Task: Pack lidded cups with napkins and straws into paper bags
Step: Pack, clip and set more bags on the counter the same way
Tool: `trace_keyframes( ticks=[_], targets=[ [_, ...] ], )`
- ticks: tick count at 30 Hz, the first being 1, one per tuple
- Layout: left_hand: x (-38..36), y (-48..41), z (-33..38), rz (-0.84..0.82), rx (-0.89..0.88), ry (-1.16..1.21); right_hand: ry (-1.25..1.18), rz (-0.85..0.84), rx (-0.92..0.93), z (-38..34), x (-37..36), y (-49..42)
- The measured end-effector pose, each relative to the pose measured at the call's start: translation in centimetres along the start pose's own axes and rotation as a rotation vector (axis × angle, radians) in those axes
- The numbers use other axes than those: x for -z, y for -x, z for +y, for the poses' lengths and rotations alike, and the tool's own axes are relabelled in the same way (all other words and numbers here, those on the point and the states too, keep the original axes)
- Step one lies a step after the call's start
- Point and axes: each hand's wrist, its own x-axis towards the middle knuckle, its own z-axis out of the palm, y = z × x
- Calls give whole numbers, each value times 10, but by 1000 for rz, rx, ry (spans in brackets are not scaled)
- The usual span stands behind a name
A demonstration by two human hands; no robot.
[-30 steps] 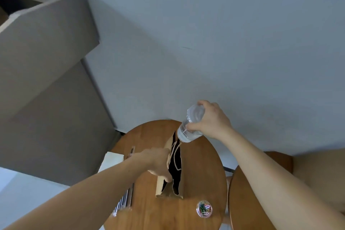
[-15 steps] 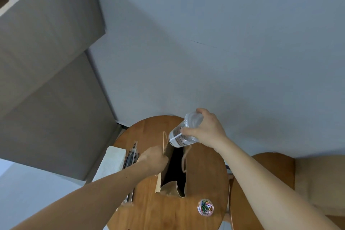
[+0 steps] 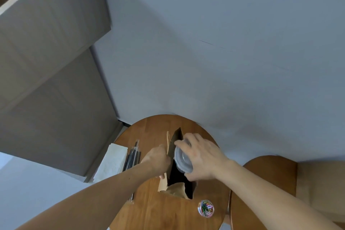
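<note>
Cup (image 3: pixel 183 158) has just dropped into the bag (image 3: pixel 175 190) mouth, right hand (image 3: pixel 202 156) gripping its top, left hand (image 3: pixel 158 160) pinching the 9 o'clock edge, so almost packed.

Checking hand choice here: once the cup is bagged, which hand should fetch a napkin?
Left, probably: the left hand holds the bag close to the napkins; the right hand grips the cup across the bag mouth.
</note>
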Motion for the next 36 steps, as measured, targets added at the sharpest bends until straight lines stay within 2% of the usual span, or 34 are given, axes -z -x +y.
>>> trace_keyframes(
  ticks=[3,11,14,17,22,26,36],
  targets=[
    [1,1,-3,6,-2,-13,-41,-46,-56,-3,-24,0],
    [2,1,-19,114,-6,-104,-281,-246,-494,11,-41,-8],
    [2,2,-19,132,-10,-108,-311,-257,-636,11,-40,-18],
    [1,4,-13,132,-12,-92,-201,-255,-574,-8,-54,-33],
    [2,5,-8,148,-15,-80,-199,-361,-537,-27,-96,-52],
    [2,8,-18,151,-6,-68,-97,-404,-452,-31,-129,-67],
    [6,10,-27,135,-21,-118,19,-375,-361,-34,-176,-86]
  ],
)
